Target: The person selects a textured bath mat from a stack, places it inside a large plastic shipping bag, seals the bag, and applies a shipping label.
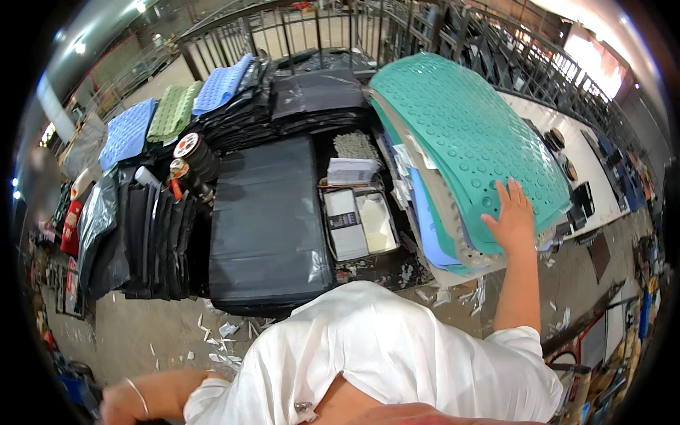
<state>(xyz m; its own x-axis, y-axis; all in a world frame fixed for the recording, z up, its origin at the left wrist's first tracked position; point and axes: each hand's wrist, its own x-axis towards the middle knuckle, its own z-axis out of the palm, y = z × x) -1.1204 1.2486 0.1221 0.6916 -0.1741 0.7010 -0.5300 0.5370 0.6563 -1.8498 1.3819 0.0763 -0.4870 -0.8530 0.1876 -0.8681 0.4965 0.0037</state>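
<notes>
My right hand lies with spread fingers on the near right corner of a green bath mat covered in round raised bumps. This mat tops a stack of mats, with grey, green and blue edges showing beneath it. Down at the lower left rim is my left hand, away from the table; its fingers are blurred and cut off by the dark edge. A pile of flat black plastic bags sits in front of me, left of the mats.
A box of white cards or labels stands between bags and mats. Tape rolls and a tape dispenser sit left. Blue and green mats lie behind. Metal railings border the back; paper scraps litter the floor.
</notes>
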